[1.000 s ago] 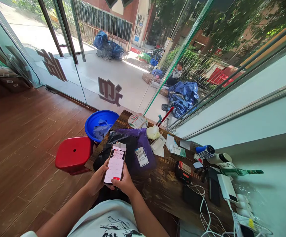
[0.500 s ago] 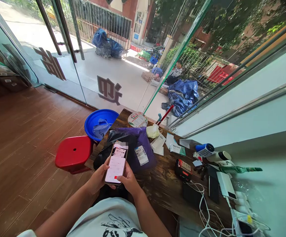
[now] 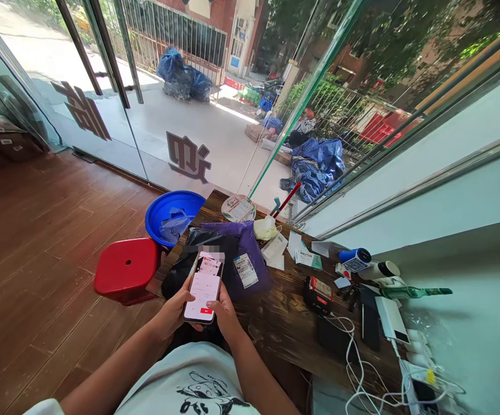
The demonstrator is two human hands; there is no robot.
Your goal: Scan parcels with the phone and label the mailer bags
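A smartphone (image 3: 202,290) with a lit, mostly white screen is held upright between both hands, low in the middle of the head view. My left hand (image 3: 174,308) wraps its left edge, the thumb lying over the screen's side. Around the right edge closes my right hand (image 3: 224,311), its thumb over the lower screen beside a small red button. Just beyond the phone lie a black plastic parcel (image 3: 178,268) and a purple mailer bag (image 3: 261,276) with a white shipping label (image 3: 246,271) on the wooden table.
Left of the table (image 3: 276,334) stand a red stool (image 3: 124,268) and a blue basin (image 3: 157,210) with plastic inside. Papers, a green bottle (image 3: 418,292), a black-and-red device (image 3: 318,295) and white cables (image 3: 362,369) occupy the right side. Beyond the glass, a person (image 3: 306,124) sits outside.
My right thumb has shifted slightly up off the red button, which now shows fully. My left thumb reaches a little further over the screen. The view has turned slightly right.
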